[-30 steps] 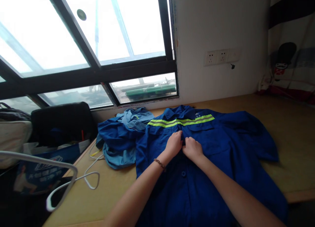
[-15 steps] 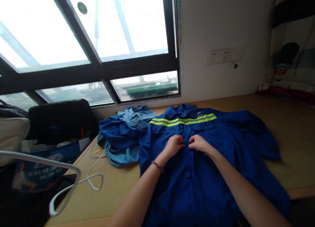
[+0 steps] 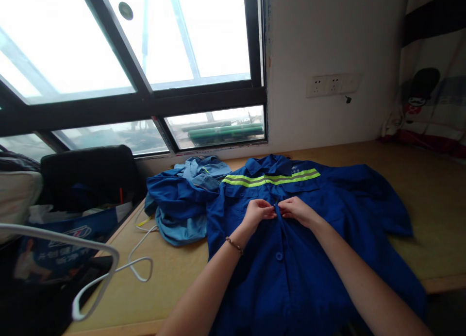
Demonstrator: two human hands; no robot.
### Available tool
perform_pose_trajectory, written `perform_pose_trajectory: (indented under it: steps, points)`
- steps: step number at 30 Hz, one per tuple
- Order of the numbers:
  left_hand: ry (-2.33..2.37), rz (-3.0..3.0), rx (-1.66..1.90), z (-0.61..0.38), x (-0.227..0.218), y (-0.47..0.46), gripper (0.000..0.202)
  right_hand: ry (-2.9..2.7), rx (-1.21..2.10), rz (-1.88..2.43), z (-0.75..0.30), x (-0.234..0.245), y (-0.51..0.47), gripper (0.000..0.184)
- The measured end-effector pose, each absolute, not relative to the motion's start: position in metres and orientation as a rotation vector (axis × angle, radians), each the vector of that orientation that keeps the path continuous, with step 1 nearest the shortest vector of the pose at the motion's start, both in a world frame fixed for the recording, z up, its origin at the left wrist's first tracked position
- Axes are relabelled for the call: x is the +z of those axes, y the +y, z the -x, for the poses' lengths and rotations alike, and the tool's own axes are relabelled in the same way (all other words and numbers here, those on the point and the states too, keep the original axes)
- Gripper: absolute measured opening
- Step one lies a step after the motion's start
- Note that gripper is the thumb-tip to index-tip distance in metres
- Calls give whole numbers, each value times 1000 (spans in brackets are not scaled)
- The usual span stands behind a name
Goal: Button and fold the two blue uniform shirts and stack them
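A dark blue work shirt with a yellow-green reflective stripe across the chest lies spread on the table, its collar toward the wall. At the middle of its front, my left hand pinches one side of the front opening. Close beside it my right hand grips the other edge of the placket, which is lifted into a narrow fold between the fingers. The fingertips nearly meet, and whatever button is between them is hidden. Lower on the front, one blue button shows.
Crumpled blue garments lie left of the shirt on the wooden table. A white cable runs along the table's left side. Bags and a black chair back stand at left; a curtain hangs at far right.
Both hands have come closer together. The right hand has moved slightly left, and the placket edge is now raised between the fingers.
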State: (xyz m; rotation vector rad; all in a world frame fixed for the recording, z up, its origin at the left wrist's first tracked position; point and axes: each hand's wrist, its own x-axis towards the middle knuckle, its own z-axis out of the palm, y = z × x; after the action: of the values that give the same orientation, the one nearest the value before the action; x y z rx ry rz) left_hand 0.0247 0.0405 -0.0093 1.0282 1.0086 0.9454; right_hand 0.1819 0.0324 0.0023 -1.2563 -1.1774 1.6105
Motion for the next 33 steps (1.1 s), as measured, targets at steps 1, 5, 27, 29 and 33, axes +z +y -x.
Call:
perform_pose_trajectory:
  steps: [1,5,27,29,33]
  points:
    - [1008,-1010,956,-24,-9,40,19,-1181,1615,1247,-183,2,33,13]
    - [1008,-998,1037,-24,-4,38,18,-1177,1600,1173,-185,3,33,14]
    - [1098,-1271,1096,-23,-20,62,29,-1776,249,1607,-158,-15,34,18]
    - [1081,-1238,1114,-25,-20,61,29,-1822,142,1679,-154,-11,30,18]
    - [984,-1052,1122,-25,-20,60,29,-1776,233,1623,-150,-11,29,14]
